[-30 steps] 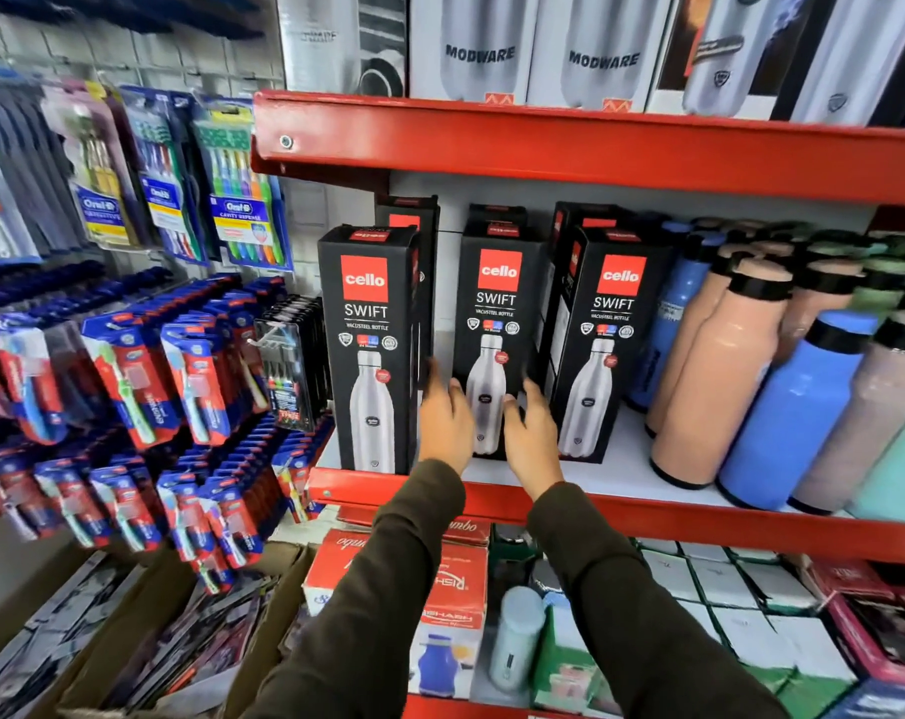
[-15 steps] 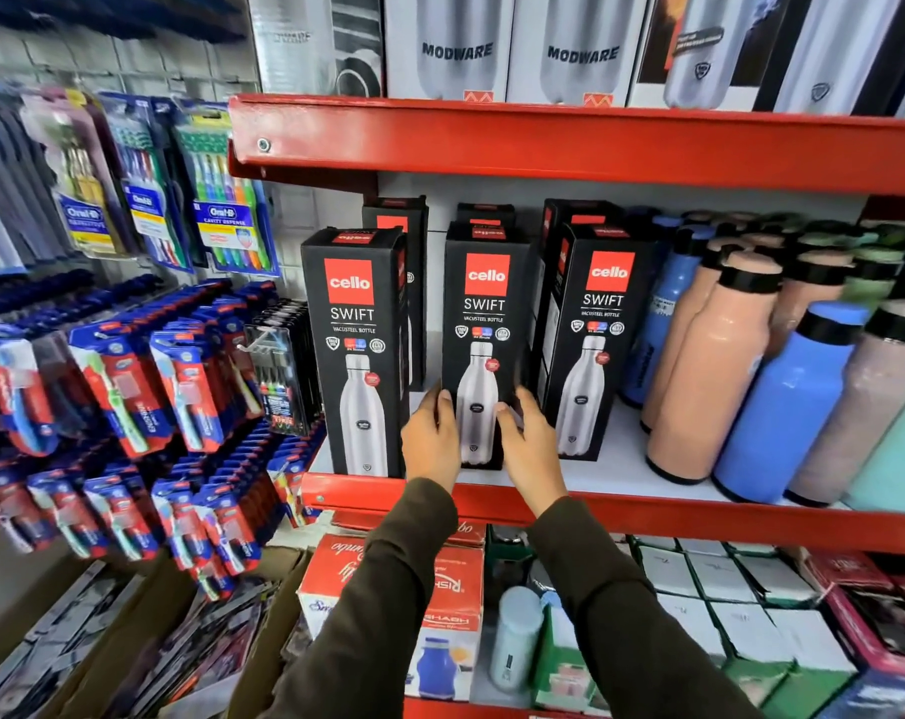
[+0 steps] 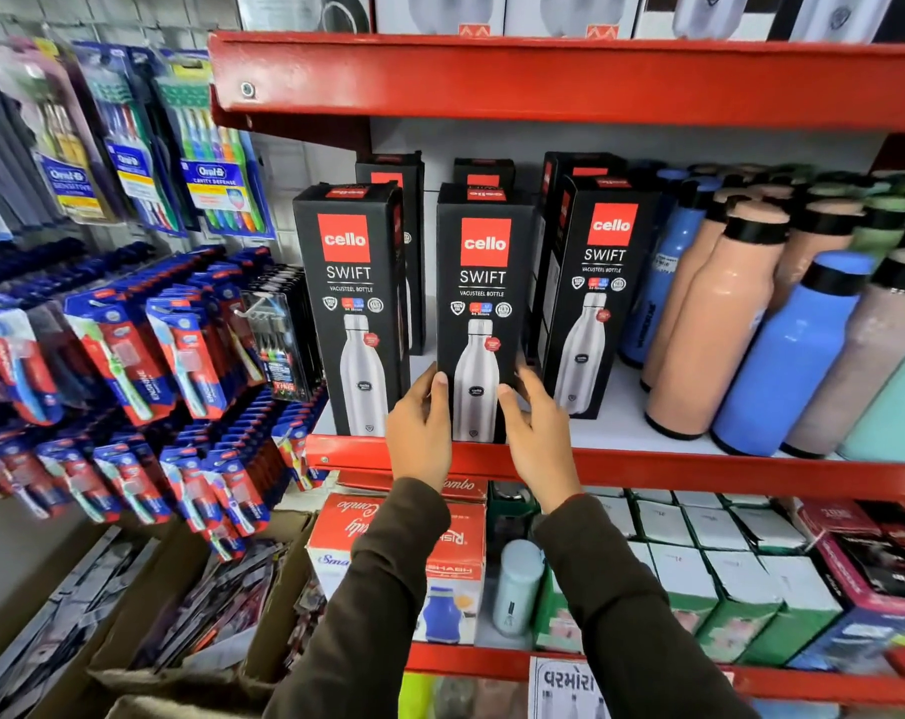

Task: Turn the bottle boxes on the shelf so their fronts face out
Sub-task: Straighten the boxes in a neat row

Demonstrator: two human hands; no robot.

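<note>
Three black Cello Swift bottle boxes stand in a front row on the red shelf (image 3: 699,474), printed fronts facing out. My left hand (image 3: 419,428) grips the lower left edge of the middle box (image 3: 484,282), and my right hand (image 3: 536,433) grips its lower right edge. This box stands upright at the shelf's front lip. The left box (image 3: 349,282) stands beside it, front out. The right box (image 3: 595,282) is angled slightly to the left and sits a little further back. More black boxes (image 3: 391,173) stand behind in a second row, mostly hidden.
Loose peach, blue and grey bottles (image 3: 725,313) crowd the shelf's right half. Toothbrush packs (image 3: 128,355) hang on pegs at the left. An upper red shelf (image 3: 544,80) overhangs the boxes. Cartons (image 3: 440,563) fill the shelf below.
The middle box has come forward to the shelf's front lip, held between both hands. My hands slid from the shelf behind it to its lower edges.
</note>
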